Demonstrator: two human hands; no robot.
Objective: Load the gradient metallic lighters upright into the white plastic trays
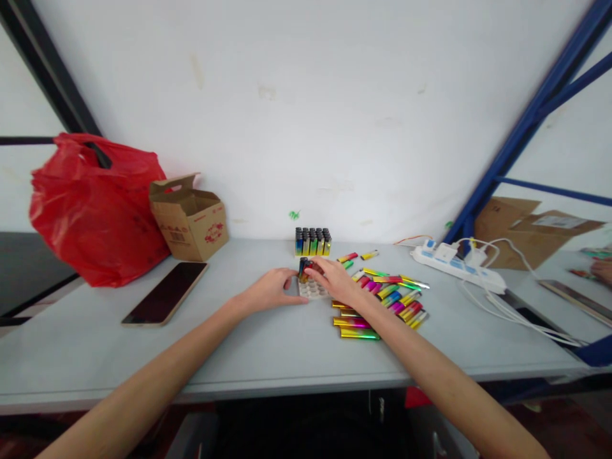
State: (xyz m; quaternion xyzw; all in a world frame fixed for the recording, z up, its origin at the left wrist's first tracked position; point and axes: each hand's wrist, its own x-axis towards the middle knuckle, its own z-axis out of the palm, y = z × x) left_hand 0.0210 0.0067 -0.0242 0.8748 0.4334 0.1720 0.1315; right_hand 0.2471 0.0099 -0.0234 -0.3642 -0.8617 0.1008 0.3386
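Note:
A small white holder with round holes (314, 291) lies on the table in front of me. A couple of dark-topped lighters (303, 269) stand upright at its back left corner. My right hand (335, 279) reaches over the holder, its fingertips pinched on a red lighter (309, 268) beside them. My left hand (271, 288) is at the holder's left side, thumb and forefinger spread apart, the thumb by its front corner. Behind, a block of upright lighters (312, 243) with black tops stands near the wall. Loose shiny lighters (392, 296) in many colours lie to the right, partly under my right forearm.
At left are a phone (166, 294), an open cardboard box (194, 223) and a red plastic bag (98, 207). A white power strip (459, 268) with cables sits at right, near a blue metal frame (516, 146). Another person's hand (602, 271) shows at the far right edge.

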